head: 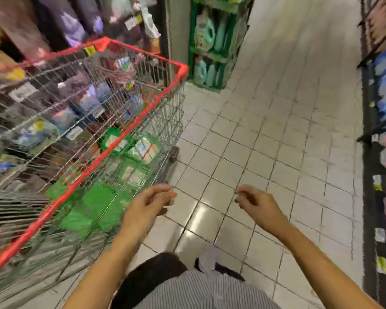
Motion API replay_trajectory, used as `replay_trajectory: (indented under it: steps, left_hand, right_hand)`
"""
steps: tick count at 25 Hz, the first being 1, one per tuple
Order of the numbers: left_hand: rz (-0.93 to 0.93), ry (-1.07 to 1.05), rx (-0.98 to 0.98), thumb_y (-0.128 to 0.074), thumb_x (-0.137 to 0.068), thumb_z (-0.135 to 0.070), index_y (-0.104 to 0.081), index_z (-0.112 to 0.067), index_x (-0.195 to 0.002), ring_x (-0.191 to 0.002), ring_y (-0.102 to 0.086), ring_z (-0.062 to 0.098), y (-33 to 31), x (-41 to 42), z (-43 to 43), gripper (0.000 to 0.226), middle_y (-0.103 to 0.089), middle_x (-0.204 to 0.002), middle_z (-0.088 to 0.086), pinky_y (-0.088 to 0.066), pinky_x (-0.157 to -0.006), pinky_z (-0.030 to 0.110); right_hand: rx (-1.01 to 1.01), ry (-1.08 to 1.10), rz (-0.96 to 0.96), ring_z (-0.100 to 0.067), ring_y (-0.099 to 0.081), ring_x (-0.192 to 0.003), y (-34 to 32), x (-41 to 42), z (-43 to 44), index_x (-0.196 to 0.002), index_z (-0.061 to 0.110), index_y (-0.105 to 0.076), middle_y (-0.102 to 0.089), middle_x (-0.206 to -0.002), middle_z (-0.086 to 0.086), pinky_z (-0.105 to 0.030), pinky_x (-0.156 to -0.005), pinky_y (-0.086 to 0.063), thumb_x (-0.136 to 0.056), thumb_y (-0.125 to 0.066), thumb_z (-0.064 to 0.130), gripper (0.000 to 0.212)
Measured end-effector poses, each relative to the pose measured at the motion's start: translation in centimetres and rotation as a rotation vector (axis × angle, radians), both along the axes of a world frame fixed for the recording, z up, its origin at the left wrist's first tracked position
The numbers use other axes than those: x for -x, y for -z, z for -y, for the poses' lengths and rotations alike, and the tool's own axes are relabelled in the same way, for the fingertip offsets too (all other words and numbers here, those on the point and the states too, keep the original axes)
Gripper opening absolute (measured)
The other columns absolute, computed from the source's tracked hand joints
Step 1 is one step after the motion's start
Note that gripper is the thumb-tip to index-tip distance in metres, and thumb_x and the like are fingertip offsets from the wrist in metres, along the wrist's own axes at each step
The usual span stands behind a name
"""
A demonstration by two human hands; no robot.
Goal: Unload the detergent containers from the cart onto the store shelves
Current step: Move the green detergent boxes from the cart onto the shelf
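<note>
Both hands hang in front of the body, over the tiled floor (254, 141) and just right of the cart (85, 172). The left hand (149, 201) is close to the cart's near wire side. Its fingers are loosely curled with nothing between them. The right hand (256, 204) is further right and equally empty, its fingertips drawn lightly together. Neither hand touches the cart.

The detergent containers (143, 149) are green packs lying low in the basket, on its near right side, well below the red rim. None looks lifted yet. The picture is smeared, so I can't count them or read the labels.

The depth is the first risk. Reaching a pack means bending over the rim and hauling it up past the wire, and a one-handed grab on a smooth, heavy pack could slip. The pack could then drop back into the basket, or fall onto the hard tile if it has cleared the rim. The cart also stands on wheels (one shows under its far right corner), so leaning on the rim may push it away.

The likely shelf is the green rack (212, 41) at the far end, which holds similar green bottles. It is well apart from the cart, so each pack faces a long carry.
</note>
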State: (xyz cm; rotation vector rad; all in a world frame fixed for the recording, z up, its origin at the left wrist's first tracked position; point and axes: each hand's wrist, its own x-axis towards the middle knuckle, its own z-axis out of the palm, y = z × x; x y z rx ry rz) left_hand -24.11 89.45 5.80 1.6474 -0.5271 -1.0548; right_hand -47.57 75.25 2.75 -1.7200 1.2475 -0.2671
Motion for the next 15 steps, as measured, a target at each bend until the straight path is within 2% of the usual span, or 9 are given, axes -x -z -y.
replay_trajectory:
  steps: [2,5,7,10,12,15]
  left_hand:
    - [0.010,-0.124,0.126,-0.059,-0.090,-0.003,-0.069,-0.020,-0.090,-0.070,-0.067,0.003,-3.4,-1.3,2.9,0.020,-0.075,-0.078,-0.005,-0.054,-0.064,0.013]
    - [0.129,-0.307,0.246,-0.055,-0.093,-0.004,-0.068,-0.021,-0.093,-0.077,-0.069,0.004,-7.3,-5.3,6.0,0.021,-0.076,-0.084,-0.005,-0.056,-0.070,0.017]
    - [0.162,-0.411,0.270,-0.057,-0.092,-0.005,-0.069,-0.022,-0.093,-0.081,-0.069,0.006,-8.6,-8.6,7.6,0.021,-0.076,-0.086,-0.005,-0.057,-0.072,0.018]
    - [0.187,-0.539,0.229,-0.056,-0.092,-0.006,-0.069,-0.023,-0.093,-0.086,-0.068,0.011,-8.4,-14.9,9.7,0.022,-0.076,-0.089,-0.003,-0.055,-0.078,0.024]
    - [0.192,-0.610,0.158,-0.053,-0.093,-0.004,-0.067,-0.022,-0.093,-0.086,-0.065,0.012,-7.3,-19.0,11.0,0.023,-0.073,-0.091,0.001,-0.052,-0.079,0.025]
    - [0.124,-0.699,0.056,-0.055,-0.092,-0.002,-0.066,-0.011,-0.100,-0.082,-0.061,0.018,-3.6,-24.8,12.9,0.017,-0.068,-0.089,0.007,-0.050,-0.064,0.017]
  right_hand:
    - [0.107,-0.114,0.105,-0.019,-0.068,-0.085,-3.8,-4.9,5.5,-0.097,0.032,-0.063,-0.071,-0.090,-0.006,-0.028,-0.081,-0.054,-0.093,-0.060,0.016,0.018]
    - [0.223,-0.239,0.309,-0.013,-0.067,-0.076,-8.4,-13.2,11.8,-0.098,0.029,-0.064,-0.071,-0.086,-0.001,-0.022,-0.074,-0.054,-0.092,-0.059,0.007,0.023]
    - [0.270,-0.336,0.393,-0.013,-0.067,-0.076,-10.4,-18.8,14.5,-0.096,0.031,-0.062,-0.070,-0.084,0.001,-0.028,-0.076,-0.056,-0.092,-0.057,0.003,0.029]
    - [0.294,-0.453,0.492,-0.027,-0.068,-0.087,-11.5,-27.4,17.5,-0.096,0.027,-0.062,-0.068,-0.091,-0.009,-0.040,-0.079,-0.057,-0.091,-0.056,0.003,0.025]
    - [0.277,-0.527,0.506,-0.025,-0.065,-0.080,-11.2,-33.0,18.9,-0.099,0.018,-0.062,-0.067,-0.093,-0.017,-0.041,-0.076,-0.055,-0.090,-0.056,0.004,0.018]
    - [0.186,-0.655,0.369,-0.023,-0.058,-0.077,-8.7,-41.2,20.5,-0.103,0.011,-0.061,-0.064,-0.088,-0.021,-0.043,-0.076,-0.052,-0.092,-0.056,0.004,0.014]
